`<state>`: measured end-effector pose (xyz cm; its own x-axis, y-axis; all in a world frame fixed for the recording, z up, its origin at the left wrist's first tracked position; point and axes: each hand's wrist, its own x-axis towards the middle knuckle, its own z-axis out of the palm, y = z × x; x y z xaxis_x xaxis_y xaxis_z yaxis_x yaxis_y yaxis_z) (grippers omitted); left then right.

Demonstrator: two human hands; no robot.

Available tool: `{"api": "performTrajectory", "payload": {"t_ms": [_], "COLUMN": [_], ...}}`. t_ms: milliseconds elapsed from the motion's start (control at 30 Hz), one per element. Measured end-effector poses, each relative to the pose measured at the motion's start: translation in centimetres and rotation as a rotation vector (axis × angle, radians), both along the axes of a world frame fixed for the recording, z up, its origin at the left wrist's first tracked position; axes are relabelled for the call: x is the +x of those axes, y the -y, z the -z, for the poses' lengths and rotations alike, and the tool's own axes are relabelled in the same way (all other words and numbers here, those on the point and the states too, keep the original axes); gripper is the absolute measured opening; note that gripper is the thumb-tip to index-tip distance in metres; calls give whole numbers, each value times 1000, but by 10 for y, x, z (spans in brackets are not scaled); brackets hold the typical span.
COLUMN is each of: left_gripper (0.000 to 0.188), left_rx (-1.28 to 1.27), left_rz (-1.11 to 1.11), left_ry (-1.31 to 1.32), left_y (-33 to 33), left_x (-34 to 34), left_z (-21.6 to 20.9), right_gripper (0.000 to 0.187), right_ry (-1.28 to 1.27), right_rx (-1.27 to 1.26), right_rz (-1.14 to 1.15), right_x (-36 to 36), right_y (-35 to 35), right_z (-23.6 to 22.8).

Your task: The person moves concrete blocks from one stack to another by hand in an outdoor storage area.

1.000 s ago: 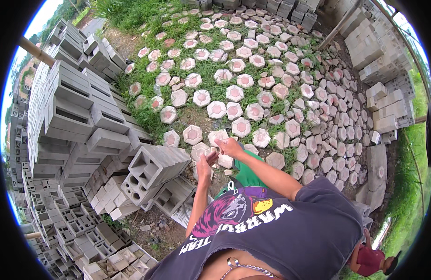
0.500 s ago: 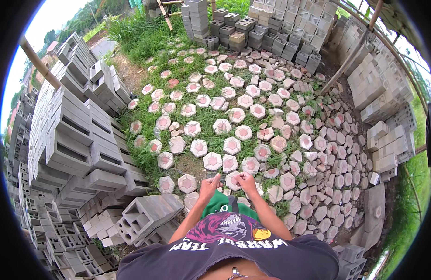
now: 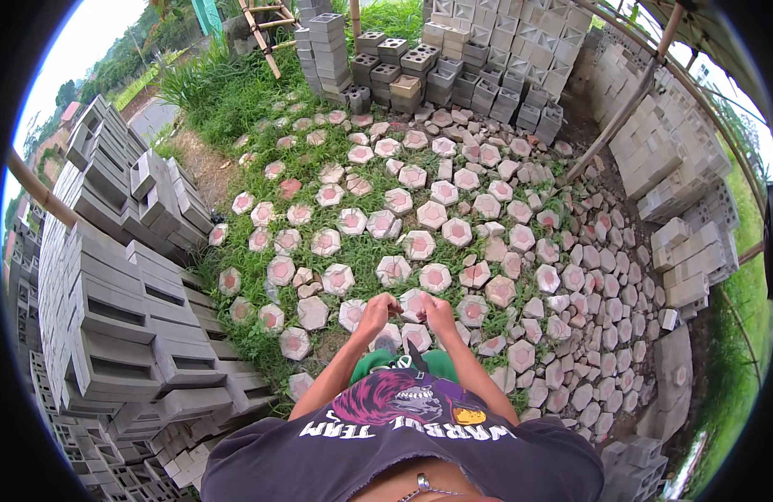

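Both my hands are raised in front of my body, a short gap apart, above the grassy ground. My left hand (image 3: 379, 313) has its fingers curled in, with the fingertips turned toward the right hand. Opposite it, my right hand (image 3: 439, 315) is closed with the thumb up. Anything inside either grip is hidden or too small to name. Below them, green shorts (image 3: 441, 365) show past the hem of my dark shirt, along with a narrow dark strip (image 3: 416, 356) that I cannot identify. A hexagonal paving stone (image 3: 411, 304) lies on the ground behind the gap between the hands.
Hexagonal pavers with reddish centres (image 3: 420, 244) lie spread over the grass, denser on the right. Stacked hollow concrete blocks (image 3: 119, 284) line the left side. More blocks (image 3: 403, 84) stand at the back and right, near a slanting wooden pole (image 3: 625, 105).
My hands have moved up and slightly farther out from my body. The view has shifted, and the pavers and left-hand block stacks now sit further left in it.
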<state>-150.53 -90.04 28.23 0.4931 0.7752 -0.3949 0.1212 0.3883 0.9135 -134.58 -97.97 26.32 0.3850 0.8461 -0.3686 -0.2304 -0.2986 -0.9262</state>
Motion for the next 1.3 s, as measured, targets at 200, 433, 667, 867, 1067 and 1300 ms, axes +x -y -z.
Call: {"api": "performTrajectory", "payload": {"t_ms": [200,433,667,867,1067,1300], "left_gripper": [33,22,21,22,22,20], "left_rx": [51,-76,91,162,131,56], "left_rz": [33,-48,-46,-164,-101,176], "left_ry": [14,72,37,-28,-23,-12], "left_y": [-71,-131,-249,-341,-405,-497], "left_x": [27,79,185,287,371,500], "left_z": [5,20,31,20,27,31], "right_gripper": [35,21,16,16,22,22], "right_ry": [-66,-164,25,159,-41,-100], "right_rx": [42,16,93,63,112,63], "right_rz": [-6,-35,-155,-128,56,229], "right_x": [17,75,191,306,375,467], "right_y": [-63,-151,-281,-352,-386,-447], "right_z": [13,14,28,1,10,41]}}
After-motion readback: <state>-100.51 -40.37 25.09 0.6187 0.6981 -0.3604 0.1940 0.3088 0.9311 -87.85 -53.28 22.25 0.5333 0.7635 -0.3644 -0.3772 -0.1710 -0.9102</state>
